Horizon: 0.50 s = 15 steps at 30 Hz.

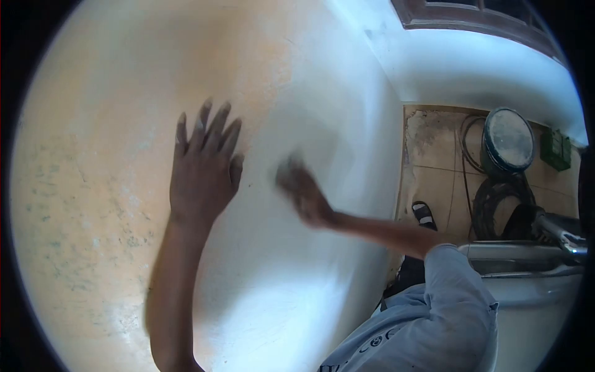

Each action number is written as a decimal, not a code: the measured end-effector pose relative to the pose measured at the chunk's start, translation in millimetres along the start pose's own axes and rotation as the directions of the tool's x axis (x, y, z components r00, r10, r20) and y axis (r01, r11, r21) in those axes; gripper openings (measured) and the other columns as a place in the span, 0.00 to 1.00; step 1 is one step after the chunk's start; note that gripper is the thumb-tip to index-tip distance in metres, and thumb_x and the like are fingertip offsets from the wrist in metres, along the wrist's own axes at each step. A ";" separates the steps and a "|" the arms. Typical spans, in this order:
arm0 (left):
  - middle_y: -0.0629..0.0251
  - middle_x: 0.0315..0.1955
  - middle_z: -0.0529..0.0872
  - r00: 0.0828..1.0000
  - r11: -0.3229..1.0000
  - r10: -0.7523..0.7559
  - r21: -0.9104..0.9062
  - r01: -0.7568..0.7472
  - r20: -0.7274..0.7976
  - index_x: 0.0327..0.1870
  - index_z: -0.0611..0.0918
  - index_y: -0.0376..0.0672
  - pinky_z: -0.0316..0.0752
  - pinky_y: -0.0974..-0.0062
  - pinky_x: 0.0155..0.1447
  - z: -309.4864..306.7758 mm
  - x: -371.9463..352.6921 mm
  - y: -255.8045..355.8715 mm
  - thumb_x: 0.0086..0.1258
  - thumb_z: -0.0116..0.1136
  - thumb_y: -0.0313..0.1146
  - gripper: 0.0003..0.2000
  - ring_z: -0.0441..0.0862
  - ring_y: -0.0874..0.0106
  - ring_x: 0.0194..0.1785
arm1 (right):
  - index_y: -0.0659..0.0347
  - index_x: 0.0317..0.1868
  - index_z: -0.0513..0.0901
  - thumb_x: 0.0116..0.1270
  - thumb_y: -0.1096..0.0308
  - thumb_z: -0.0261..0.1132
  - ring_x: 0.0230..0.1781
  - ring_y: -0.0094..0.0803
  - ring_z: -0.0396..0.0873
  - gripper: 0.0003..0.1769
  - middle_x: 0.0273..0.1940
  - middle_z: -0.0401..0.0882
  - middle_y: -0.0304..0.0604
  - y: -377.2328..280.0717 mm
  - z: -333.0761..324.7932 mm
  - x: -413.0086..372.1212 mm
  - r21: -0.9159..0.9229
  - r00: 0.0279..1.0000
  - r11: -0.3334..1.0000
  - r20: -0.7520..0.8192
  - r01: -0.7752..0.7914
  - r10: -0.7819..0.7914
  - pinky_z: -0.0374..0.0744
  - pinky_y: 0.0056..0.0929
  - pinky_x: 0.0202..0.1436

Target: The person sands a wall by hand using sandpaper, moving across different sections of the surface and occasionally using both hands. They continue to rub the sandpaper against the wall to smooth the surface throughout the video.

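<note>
My left hand (204, 177) lies flat against the wall (93, 136), its fingers spread and nothing in them. To its right, my right hand (305, 192) is close to the pale, smooth-looking part of the same wall. Motion blurs its fingers, which look curled together. A greyish patch shows at their tips, but I cannot make out what it is. Left of my left hand the wall is orange-tinted, with scattered dark scuff marks.
On the tiled floor (434, 180) at the right stand a dark bucket (509, 142) with a whitish top and a green container (555, 150). A coiled black hose (486, 208) lies near them. A metal-rimmed fixture (514, 248) borders my right side. A window frame (471, 18) is above.
</note>
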<state>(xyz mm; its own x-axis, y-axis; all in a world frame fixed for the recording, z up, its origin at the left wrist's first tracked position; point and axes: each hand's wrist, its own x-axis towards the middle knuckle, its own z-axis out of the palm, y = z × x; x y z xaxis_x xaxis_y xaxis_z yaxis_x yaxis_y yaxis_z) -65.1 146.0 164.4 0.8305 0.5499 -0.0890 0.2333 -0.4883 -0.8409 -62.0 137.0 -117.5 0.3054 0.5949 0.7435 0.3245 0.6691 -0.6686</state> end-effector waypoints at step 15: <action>0.63 0.66 0.60 0.968 0.961 -0.128 0.216 0.175 -0.214 0.63 0.68 0.51 0.47 0.53 0.70 49.8 151.1 -22.0 0.67 0.44 0.48 0.24 0.53 0.61 0.70 | 0.63 0.61 0.65 0.70 0.65 0.45 0.67 0.48 0.54 0.21 0.62 0.61 0.53 72.8 -23.6 117.5 0.136 0.932 0.960 -0.241 -0.243 0.270 0.49 0.44 0.70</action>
<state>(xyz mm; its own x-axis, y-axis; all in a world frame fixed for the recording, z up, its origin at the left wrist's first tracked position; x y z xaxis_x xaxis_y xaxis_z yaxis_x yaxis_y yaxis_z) 30.1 273.6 142.9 0.8825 0.4504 0.1357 0.2600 -0.2267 -0.9386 18.7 245.1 -79.1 0.5885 0.6279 0.5094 0.1155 0.5583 -0.8216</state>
